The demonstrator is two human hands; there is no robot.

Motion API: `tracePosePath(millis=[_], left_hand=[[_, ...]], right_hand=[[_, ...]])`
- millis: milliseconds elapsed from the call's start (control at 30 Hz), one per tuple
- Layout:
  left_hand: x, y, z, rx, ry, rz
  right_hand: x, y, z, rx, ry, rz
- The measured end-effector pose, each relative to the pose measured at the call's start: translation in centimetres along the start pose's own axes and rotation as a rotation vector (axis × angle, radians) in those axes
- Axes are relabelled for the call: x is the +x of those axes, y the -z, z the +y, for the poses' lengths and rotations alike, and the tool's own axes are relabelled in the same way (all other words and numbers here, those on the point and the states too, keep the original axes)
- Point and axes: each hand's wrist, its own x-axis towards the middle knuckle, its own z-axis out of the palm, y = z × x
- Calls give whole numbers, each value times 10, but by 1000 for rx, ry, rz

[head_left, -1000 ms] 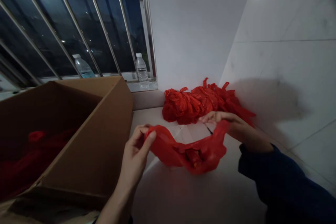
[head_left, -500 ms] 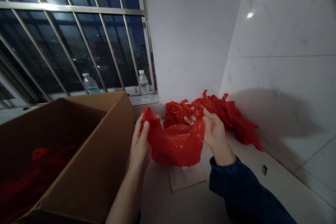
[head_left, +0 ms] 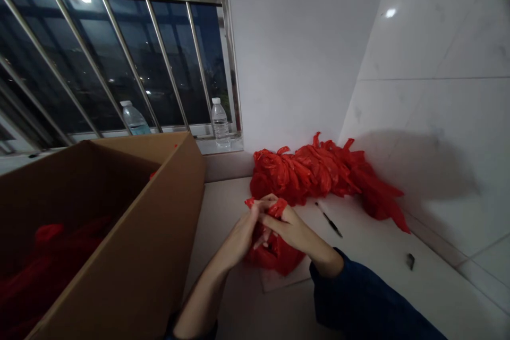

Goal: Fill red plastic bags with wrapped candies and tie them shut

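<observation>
A red plastic bag (head_left: 281, 257) hangs bunched beneath my two hands, just above a flat pale rectangular piece (head_left: 274, 282) on the white surface. My left hand (head_left: 243, 231) is closed on the bag's upper part, its fingers against the other hand. Over the gathered top, my right hand (head_left: 289, 226) is also closed, with red plastic showing between and above its fingers. Some fingertips are hidden by the overlapping hands and the plastic. Behind them lies a heap of crumpled red plastic bags (head_left: 319, 170) along the wall.
A tall cardboard box (head_left: 159, 223) with red plastic inside stands at the left. A black pen (head_left: 330, 220) and a small dark object (head_left: 410, 261) lie on the right. Two plastic bottles, one clear (head_left: 220, 123) and one with bluish liquid (head_left: 134, 118), stand by the barred window.
My hands have come together and lower, gathering the bag that was stretched between them into a bunch. The pen behind has come into view.
</observation>
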Motion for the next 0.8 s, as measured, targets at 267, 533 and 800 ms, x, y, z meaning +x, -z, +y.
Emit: tracePosePath(millis=[267, 533, 800], left_hand=[[3, 5, 0, -93, -58, 118], [5, 9, 0, -32, -31, 200], [6, 7, -3, 249, -155, 207]], right_hand=[[3, 5, -5, 294, -8, 324], [-7, 19, -23, -240, 131, 150], [-11, 18, -25, -545, 267, 243]])
